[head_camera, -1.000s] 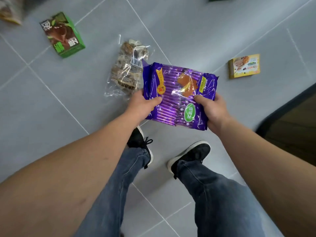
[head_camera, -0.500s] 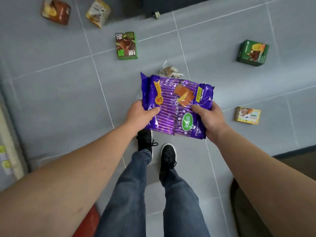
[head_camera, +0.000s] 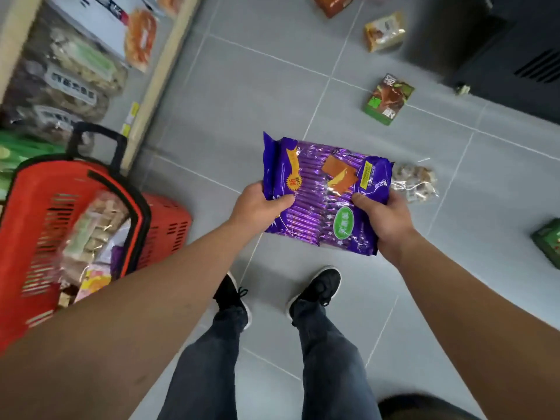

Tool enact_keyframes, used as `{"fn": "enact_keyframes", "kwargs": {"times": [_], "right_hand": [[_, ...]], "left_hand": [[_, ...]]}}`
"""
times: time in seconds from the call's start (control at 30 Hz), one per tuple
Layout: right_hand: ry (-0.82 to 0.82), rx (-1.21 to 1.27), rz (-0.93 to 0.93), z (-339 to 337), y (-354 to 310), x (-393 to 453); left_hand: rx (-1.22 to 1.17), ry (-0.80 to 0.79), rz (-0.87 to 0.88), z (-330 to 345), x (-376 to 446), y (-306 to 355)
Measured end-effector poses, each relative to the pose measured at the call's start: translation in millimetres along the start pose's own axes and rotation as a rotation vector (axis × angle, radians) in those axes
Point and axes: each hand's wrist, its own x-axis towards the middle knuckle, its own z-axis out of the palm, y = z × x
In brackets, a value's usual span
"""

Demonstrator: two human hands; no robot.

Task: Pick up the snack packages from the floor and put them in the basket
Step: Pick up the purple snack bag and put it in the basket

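Note:
I hold a large purple snack bag (head_camera: 321,189) in front of me above the grey tiled floor. My left hand (head_camera: 257,204) grips its left edge and my right hand (head_camera: 385,219) grips its lower right corner. A red basket (head_camera: 33,213) with a black handle stands on the floor at the left, with several packages inside. On the floor lie a clear bag of snacks (head_camera: 415,183), a green and brown box (head_camera: 388,98), a tan pouch (head_camera: 383,31), an orange-brown pack (head_camera: 333,4) and a green box (head_camera: 548,241).
A store shelf (head_camera: 60,65) stacked with bagged goods runs along the upper left, just behind the basket. A dark cabinet (head_camera: 500,47) fills the upper right. My two feet in black shoes (head_camera: 315,289) stand on the tiles below the bag.
My view has swung left: the red basket and the shelf have come into sight, and the floor packages have shifted right. Both hands keep the same hold on the purple bag.

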Motion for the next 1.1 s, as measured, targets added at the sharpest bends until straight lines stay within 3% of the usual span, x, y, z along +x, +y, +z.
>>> {"fn": "enact_keyframes", "kwargs": {"times": [0.4, 0.67, 0.9, 1.1], "right_hand": [[-0.313, -0.368, -0.076, 300, 54, -77], [-0.473, -0.696, -0.190, 497, 143, -146], [-0.540, -0.926, -0.242, 591, 222, -169], [-0.579, -1.130, -0.255, 630, 250, -154]], "left_hand": [[-0.193, 0.410, -0.003, -256, -89, -169], [-0.400, 0.595, -0.167, -391, -152, -318], [-0.593, 0.669, -0.294, -431, -179, -417], [-0.837, 0.683, -0.393, -426, -167, -455]]}}
